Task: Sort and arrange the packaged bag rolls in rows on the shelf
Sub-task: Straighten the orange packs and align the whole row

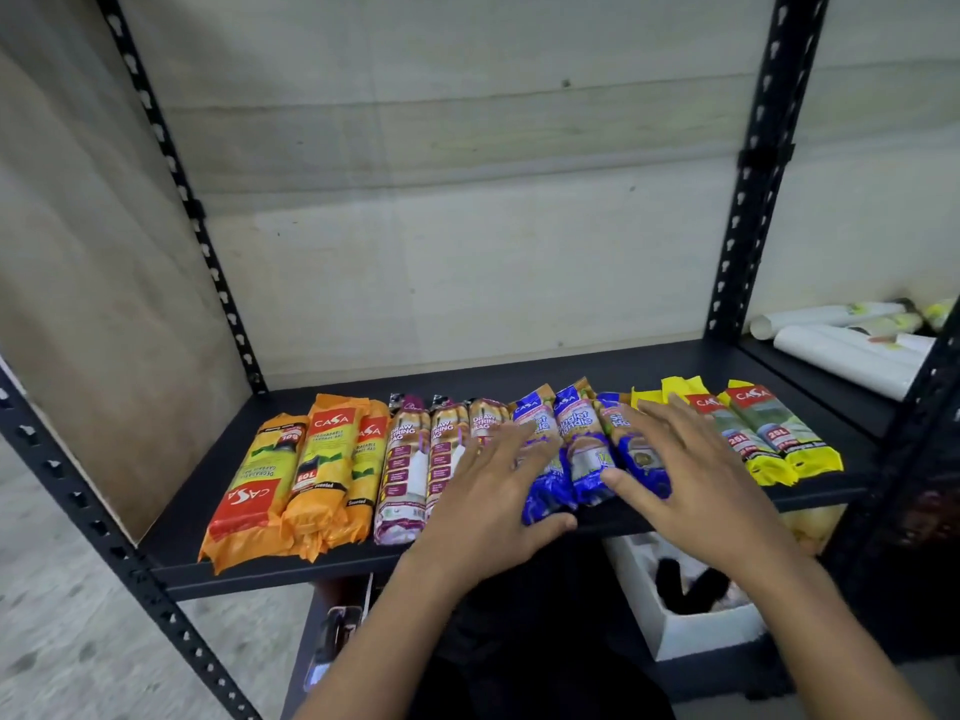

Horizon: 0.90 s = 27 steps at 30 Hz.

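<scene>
Left hand (488, 491), right hand (691, 475): fingers (665, 428) spread flat over the blue rolls (582, 449); a careless push could slide one off the shelf (260, 574).

The right hand (691, 475) hides part of the yellow packs (779, 439).

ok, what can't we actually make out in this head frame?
Head view:
- Lower half of the third draw string roll: under the left hand.
- Labels of the blue singlet handle rolls: partly covered by both hands.
- Count of yellow rolls: the right hand hides the leftmost.
- Contents of the white box below the shelf: dark, cut off by the shelf edge.
- Small print: blurred.
</scene>
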Each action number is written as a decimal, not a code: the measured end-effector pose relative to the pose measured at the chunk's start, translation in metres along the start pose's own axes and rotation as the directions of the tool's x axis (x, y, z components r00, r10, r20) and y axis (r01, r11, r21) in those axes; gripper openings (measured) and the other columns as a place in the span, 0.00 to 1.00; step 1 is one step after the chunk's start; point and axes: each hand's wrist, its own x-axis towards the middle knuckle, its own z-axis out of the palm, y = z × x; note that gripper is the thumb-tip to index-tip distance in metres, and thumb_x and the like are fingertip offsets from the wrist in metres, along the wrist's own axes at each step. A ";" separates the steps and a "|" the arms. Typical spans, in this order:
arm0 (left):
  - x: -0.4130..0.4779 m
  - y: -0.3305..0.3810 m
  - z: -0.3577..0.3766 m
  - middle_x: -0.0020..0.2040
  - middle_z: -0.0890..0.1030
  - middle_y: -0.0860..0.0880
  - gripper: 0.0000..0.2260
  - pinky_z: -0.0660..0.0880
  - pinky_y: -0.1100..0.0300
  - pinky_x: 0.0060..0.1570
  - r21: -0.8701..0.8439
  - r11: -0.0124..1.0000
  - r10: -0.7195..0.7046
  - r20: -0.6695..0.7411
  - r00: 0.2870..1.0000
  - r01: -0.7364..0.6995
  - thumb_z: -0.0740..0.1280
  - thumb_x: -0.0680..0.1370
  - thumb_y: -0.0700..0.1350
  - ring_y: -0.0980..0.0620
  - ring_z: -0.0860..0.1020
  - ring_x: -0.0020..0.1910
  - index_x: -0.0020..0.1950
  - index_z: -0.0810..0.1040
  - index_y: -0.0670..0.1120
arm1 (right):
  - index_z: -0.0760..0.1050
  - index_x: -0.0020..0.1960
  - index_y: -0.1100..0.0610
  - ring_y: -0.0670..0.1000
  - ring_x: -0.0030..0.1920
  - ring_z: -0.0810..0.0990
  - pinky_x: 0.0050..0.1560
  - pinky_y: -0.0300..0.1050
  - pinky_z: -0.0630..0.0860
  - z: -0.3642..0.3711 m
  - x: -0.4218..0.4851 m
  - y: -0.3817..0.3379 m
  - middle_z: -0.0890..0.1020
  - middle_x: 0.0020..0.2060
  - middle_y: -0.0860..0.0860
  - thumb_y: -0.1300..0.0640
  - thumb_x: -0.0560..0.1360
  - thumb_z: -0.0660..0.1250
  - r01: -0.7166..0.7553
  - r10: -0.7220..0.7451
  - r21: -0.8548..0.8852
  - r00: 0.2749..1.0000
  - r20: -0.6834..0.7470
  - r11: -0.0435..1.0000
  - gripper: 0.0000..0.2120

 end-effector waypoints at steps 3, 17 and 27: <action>0.027 0.011 0.011 0.82 0.49 0.52 0.37 0.46 0.43 0.77 0.006 0.998 0.057 0.110 0.992 -0.058 0.61 0.75 0.69 0.49 0.47 0.80 0.79 0.52 0.59 | 0.47 0.80 0.43 0.47 0.79 0.42 0.78 0.55 0.42 0.008 -0.008 0.028 0.53 0.80 0.44 0.22 0.71 0.48 -0.012 0.030 -0.092 0.980 0.194 0.996 0.43; 0.049 0.027 0.028 0.76 0.59 0.46 0.32 0.57 0.45 0.74 0.149 0.981 0.108 0.135 0.985 -0.128 0.62 0.78 0.53 0.44 0.57 0.75 0.79 0.53 0.58 | 0.56 0.78 0.46 0.52 0.75 0.61 0.74 0.68 0.42 0.039 -0.011 0.031 0.58 0.77 0.49 0.48 0.75 0.63 0.026 -0.008 -0.192 0.995 0.095 0.981 0.33; 0.042 0.024 0.028 0.78 0.57 0.49 0.34 0.57 0.43 0.75 0.066 0.993 0.095 0.111 0.989 -0.102 0.61 0.77 0.61 0.45 0.55 0.77 0.80 0.49 0.60 | 0.52 0.79 0.44 0.50 0.76 0.61 0.75 0.67 0.43 0.037 -0.011 0.031 0.58 0.77 0.46 0.35 0.76 0.57 0.000 0.012 -0.162 0.997 0.076 0.987 0.35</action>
